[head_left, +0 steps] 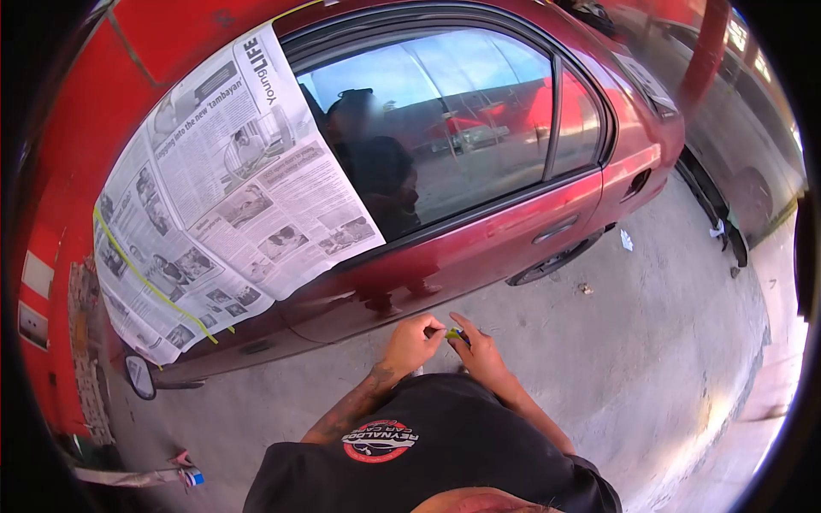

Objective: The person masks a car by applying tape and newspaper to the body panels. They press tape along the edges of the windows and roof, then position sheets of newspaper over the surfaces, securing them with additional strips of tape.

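Both hands are close together in front of my black shirt, just out from the side of a dark red car [479, 265]. My right hand [481, 355] is closed around a small yellow-green roll of tape [453, 334]. My left hand [415, 342] is pinched shut right beside the roll; what its fingertips hold is too small to make out. Newspaper sheets [248, 188] cover the front part of the car's side and window. Yellow-green tape strips [158, 292] run along the lower part of the paper. The rear window [453, 120] is uncovered and reflects a person.
A side mirror [140, 377] sticks out below the paper. At the lower left lies a long strip-like object [128, 477] with a blue-and-white end. White scraps [627, 240] rest on the concrete floor [650, 342]. Another vehicle [735, 111] stands at the far right.
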Tool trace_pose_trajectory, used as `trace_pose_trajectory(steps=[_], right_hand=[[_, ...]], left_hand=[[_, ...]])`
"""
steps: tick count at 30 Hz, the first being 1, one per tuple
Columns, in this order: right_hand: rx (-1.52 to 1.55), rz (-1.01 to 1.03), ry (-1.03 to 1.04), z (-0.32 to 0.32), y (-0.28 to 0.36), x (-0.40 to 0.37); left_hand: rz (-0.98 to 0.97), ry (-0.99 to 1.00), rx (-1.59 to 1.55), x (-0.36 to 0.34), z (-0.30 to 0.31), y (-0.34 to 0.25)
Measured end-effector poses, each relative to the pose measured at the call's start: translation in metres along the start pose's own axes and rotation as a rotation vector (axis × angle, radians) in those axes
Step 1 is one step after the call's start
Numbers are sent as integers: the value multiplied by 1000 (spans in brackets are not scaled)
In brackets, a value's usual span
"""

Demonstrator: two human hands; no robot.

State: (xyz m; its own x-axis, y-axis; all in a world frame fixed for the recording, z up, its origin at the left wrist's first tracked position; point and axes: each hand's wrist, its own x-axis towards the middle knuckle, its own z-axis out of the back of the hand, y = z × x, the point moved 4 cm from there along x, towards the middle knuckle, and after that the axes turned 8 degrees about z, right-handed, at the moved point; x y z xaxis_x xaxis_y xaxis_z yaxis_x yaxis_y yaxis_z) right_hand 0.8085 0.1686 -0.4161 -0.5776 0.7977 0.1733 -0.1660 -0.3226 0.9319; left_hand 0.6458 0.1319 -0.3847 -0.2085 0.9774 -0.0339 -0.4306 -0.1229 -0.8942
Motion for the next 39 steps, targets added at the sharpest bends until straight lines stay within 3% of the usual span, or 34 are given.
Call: trace_pose_trajectory(steps=[14,20,23,25,26,33,39], right_hand=[[76,0,-75,98,-52,-29],[146,-249,-145,132,-56,-31],[143,-190,-197,151,-64,-25],[134,-195,-217,164,-72,-16],[138,-207,-226,172,-73,-11],[106,-228,-308,255,-99,46],[-32,-174,-619,352,-97,92]], left_hand=[[-42,139,93,34,-96,-58],[-109,194,106,61,-128,-78],[-138,223,109,82,-141,-90],[-75,281,102,100,-152,-95],[-182,237,111,113,-160,-92],[-259,308,2,215,-206,-130],[-294,480,-132,317,-247,-199]])
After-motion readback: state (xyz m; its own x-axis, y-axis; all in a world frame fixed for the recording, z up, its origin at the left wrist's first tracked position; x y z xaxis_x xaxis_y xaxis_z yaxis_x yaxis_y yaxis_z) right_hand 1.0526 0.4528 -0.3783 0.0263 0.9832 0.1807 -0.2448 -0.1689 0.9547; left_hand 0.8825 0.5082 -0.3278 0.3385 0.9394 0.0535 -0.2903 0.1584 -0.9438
